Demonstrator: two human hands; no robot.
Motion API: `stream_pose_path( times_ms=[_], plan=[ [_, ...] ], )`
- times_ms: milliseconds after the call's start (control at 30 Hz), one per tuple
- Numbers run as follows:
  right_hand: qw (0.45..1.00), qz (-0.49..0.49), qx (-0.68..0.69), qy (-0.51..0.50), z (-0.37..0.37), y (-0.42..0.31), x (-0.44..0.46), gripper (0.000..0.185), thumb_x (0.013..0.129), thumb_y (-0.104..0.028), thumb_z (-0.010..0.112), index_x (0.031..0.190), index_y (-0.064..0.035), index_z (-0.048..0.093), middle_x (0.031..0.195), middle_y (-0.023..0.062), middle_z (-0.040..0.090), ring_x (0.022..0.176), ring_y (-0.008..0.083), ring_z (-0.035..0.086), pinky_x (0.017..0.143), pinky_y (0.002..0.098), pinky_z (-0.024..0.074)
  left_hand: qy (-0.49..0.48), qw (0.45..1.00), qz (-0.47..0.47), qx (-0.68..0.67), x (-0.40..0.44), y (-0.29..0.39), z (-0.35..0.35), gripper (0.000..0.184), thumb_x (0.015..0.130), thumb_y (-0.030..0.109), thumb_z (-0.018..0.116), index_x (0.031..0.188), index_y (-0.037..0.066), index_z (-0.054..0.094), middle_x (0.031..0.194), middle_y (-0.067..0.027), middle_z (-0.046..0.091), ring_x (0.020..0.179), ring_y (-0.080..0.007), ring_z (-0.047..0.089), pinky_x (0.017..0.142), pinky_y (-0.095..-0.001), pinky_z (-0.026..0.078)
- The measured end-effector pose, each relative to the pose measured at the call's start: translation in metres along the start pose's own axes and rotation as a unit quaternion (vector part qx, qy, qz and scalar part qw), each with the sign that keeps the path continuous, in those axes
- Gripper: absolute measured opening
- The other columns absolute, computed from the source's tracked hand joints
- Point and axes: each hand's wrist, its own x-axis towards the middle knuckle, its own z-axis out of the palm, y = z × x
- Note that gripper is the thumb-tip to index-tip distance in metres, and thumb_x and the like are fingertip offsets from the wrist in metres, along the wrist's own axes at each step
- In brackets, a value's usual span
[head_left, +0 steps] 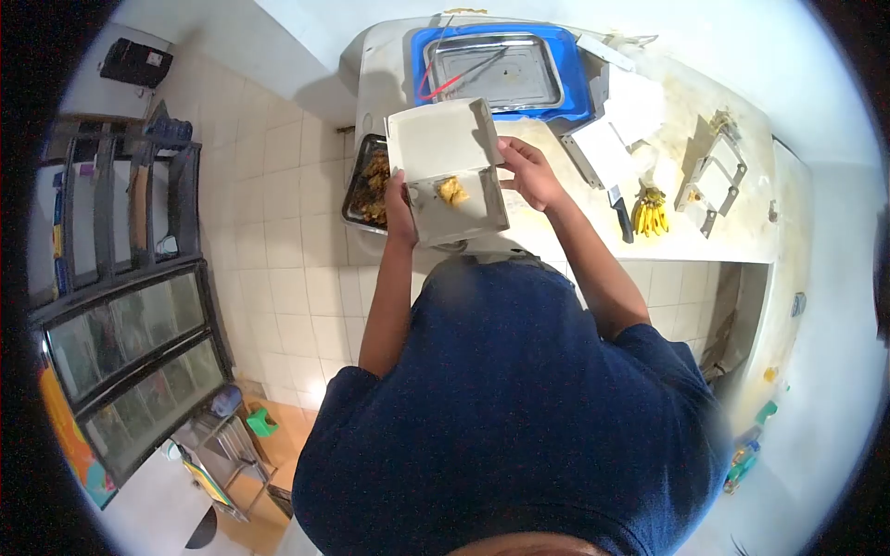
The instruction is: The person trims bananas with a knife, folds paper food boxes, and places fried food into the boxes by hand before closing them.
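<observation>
While the left hand (399, 211) grasps the left edge of the open box (443, 139), the right hand (530, 174) holds its right edge near the fold. Inside the box lies one yellowish food piece (452, 192). Right of the box, bananas (651, 217) rest on the table (533, 227).

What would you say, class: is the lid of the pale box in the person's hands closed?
No, the pale box is open, its lid folded back and yellowish food showing inside.
</observation>
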Motion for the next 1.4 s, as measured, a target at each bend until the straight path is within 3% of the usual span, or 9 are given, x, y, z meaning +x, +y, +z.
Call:
stream_pose_path(
  times_ms=[233,533,633,733,867,967,1100,1267,1400],
  plan=[
    [0.998,-0.058,-0.006,-0.014,-0.017,-0.005,-0.012,0.038,0.101,-0.025,0.053,0.134,-0.008,0.049,0.122,0.0027,0.06,0.111,0.0151,0.057,0.083,0.0351,0.0523,-0.058,0.997,-0.029,-0.032,0.002,0.006,0.016,0.049,0.098,0.04,0.042,0.125,0.002,0.054,0.117,-0.0118,0.064,0.102,-0.0231,0.063,0.09,-0.0365,0.05],
    [0.993,-0.111,0.021,-0.044,-0.037,-0.013,-0.029,0.043,0.099,-0.016,0.055,0.141,-0.0138,0.044,0.132,0.0,0.055,0.114,0.0134,0.054,0.09,0.0355,0.0477,-0.089,0.992,-0.051,-0.08,0.007,0.01,0.033,0.039,0.098,0.026,0.042,0.131,0.009,0.052,0.121,-0.0097,0.063,0.112,-0.0253,0.06,0.096,-0.042,0.048],
    [0.99,-0.124,0.029,-0.065,-0.051,-0.008,-0.029,0.043,0.099,-0.01,0.053,0.141,-0.0138,0.044,0.134,0.0012,0.052,0.117,0.0142,0.052,0.093,0.035,0.047,-0.088,0.989,-0.041,-0.11,0.013,0.003,0.037,0.047,0.097,0.032,0.043,0.127,-0.002,0.055,0.121,-0.0151,0.063,0.109,-0.0293,0.062,0.097,-0.0424,0.047],
    [0.985,-0.149,0.045,-0.076,-0.057,-0.01,-0.033,0.043,0.098,-0.006,0.051,0.14,-0.0125,0.044,0.136,0.003,0.051,0.12,0.0161,0.052,0.097,0.0361,0.0461,-0.101,0.982,-0.05,-0.152,0.019,0.0,0.04,0.051,0.098,0.035,0.039,0.128,-0.003,0.053,0.123,-0.0159,0.062,0.114,-0.0312,0.058,0.1,-0.0444,0.045],
    [0.979,-0.183,0.049,-0.076,-0.057,-0.018,-0.044,0.045,0.096,-0.002,0.051,0.14,-0.0099,0.044,0.138,0.0054,0.05,0.124,0.0196,0.05,0.102,0.0394,0.0437,-0.223,0.948,-0.039,-0.225,-0.005,0.015,0.079,0.063,0.098,0.049,0.032,0.129,-0.002,0.052,0.126,-0.0177,0.06,0.119,-0.0343,0.055,0.104,-0.048,0.041],
    [0.98,-0.187,0.041,-0.046,-0.064,-0.009,-0.042,0.045,0.097,-0.006,0.05,0.142,-0.0099,0.043,0.142,0.0065,0.046,0.125,0.0204,0.05,0.104,0.0388,0.042,-0.231,0.959,-0.019,-0.165,0.012,0.0,0.074,0.051,0.097,0.042,0.042,0.125,0.002,0.055,0.123,-0.0146,0.06,0.117,-0.0303,0.055,0.102,-0.0447,0.042],
    [0.985,-0.133,0.1,-0.039,-0.061,-0.019,-0.052,0.046,0.1,-0.023,0.049,0.144,-0.0102,0.041,0.146,0.0074,0.041,0.125,0.0236,0.048,0.102,0.0412,0.0441,-0.184,0.973,-0.001,-0.139,0.016,-0.009,0.08,0.033,0.094,0.024,0.053,0.122,0.006,0.057,0.118,-0.0095,0.061,0.114,-0.0236,0.056,0.099,-0.0396,0.045],
    [0.988,-0.102,0.116,-0.004,-0.048,-0.029,-0.064,0.056,0.101,-0.041,0.047,0.145,-0.0095,0.037,0.141,0.0089,0.044,0.119,0.0255,0.052,0.095,0.0426,0.0506,-0.159,0.983,0.055,-0.076,0.017,-0.014,0.09,0.032,0.091,0.014,0.054,0.122,0.006,0.055,0.119,-0.0075,0.059,0.116,-0.022,0.054,0.1,-0.0383,0.044],
    [0.99,-0.088,0.102,0.032,-0.049,-0.032,-0.063,0.053,0.1,-0.038,0.051,0.143,-0.0085,0.039,0.133,0.0098,0.049,0.113,0.0237,0.056,0.09,0.0424,0.0543,-0.198,0.977,0.059,-0.055,0.015,-0.014,0.093,0.036,0.091,0.014,0.053,0.127,0.008,0.052,0.123,-0.0074,0.056,0.118,-0.0215,0.052,0.103,-0.0382,0.042]
  ],
)
